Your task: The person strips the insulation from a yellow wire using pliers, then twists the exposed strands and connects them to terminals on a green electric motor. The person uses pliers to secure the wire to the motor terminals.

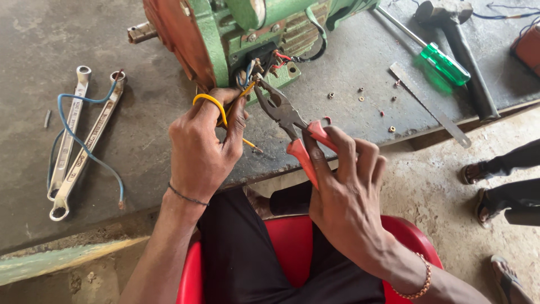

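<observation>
My left hand (203, 147) pinches a looped yellow wire (209, 101) just below the open terminal box of a green electric motor (247, 34). Blue, red and black wires poke out of that box (264, 63). My right hand (343, 191) grips the red handles of a pair of combination pliers (284, 115). The plier jaws point up-left and reach the wire ends at the terminal box, close beside my left fingers. The motor rests on a dark grey workbench (34, 45).
Two wrenches (73, 141) and a loose blue wire (84, 143) lie at the left. A green-handled screwdriver (436, 56), a hammer (467, 62), a hacksaw blade (430, 104) and small nuts (360, 93) lie right. I sit on a red chair (292, 253); another person's sandalled feet (489, 191) are nearby.
</observation>
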A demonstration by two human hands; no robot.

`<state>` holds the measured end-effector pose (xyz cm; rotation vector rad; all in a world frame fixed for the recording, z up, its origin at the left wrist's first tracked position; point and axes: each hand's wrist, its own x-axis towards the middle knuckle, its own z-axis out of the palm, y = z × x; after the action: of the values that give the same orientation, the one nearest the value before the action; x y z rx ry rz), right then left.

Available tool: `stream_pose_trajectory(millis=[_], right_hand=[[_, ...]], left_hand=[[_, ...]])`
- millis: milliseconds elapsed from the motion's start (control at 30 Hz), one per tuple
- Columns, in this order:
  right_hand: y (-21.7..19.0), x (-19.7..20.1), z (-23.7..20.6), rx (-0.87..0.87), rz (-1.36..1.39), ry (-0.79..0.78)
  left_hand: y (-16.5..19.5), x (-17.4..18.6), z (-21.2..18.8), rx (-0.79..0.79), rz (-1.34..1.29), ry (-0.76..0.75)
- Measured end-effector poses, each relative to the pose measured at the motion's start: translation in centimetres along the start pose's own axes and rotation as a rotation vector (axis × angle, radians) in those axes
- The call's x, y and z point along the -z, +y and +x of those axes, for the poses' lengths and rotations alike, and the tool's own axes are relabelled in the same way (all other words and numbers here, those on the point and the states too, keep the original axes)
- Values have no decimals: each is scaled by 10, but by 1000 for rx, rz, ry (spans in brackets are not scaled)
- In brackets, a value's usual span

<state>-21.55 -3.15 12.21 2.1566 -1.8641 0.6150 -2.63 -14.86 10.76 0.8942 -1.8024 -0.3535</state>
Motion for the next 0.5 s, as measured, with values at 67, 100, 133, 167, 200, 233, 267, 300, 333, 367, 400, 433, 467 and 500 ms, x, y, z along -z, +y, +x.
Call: stream_pose_trajectory(millis=[67, 100, 133, 167, 200, 233, 267, 300, 333, 367, 400, 433, 467, 500], right_hand=[[1, 0, 0, 13, 64, -21], [3, 1, 0, -9, 199, -58], [7, 2, 0, -26, 330, -89], [11, 4, 1, -39, 461, -124], [17, 5, 2, -158, 725, -239], [25, 6, 4, -280, 988, -352], [34, 8, 6, -402, 1246, -464], [43, 9, 7, -467, 1458, -541], [51, 8, 11, -533, 1671, -618], [56, 6, 11, -599, 1886, -696], [58, 5, 10, -613, 1868, -687], [60, 5, 11, -626, 1851, -677], [59, 5, 9, -641, 1837, -669], [55, 5, 6, -658, 1826, -661]], left_hand=[[0, -1, -1, 9, 16, 2], [1, 0, -1, 8, 17, -3], [0, -1, 0, 2, 16, -2], [0, -1, 0, 1, 17, 1], [0, 0, -1, -7, 41, 8], [0, 0, 0, -18, 67, 16], [0, 0, 0, -31, 92, 26], [0, 0, 1, -15, 57, 20], [0, 0, 1, 0, 22, 14], [0, 0, 1, 18, -11, 5], [0, 0, 1, 5, -4, 15], [1, 0, 1, -8, 4, 24], [1, 1, 1, -19, 14, 31], [2, 2, 1, -24, 14, 34]])
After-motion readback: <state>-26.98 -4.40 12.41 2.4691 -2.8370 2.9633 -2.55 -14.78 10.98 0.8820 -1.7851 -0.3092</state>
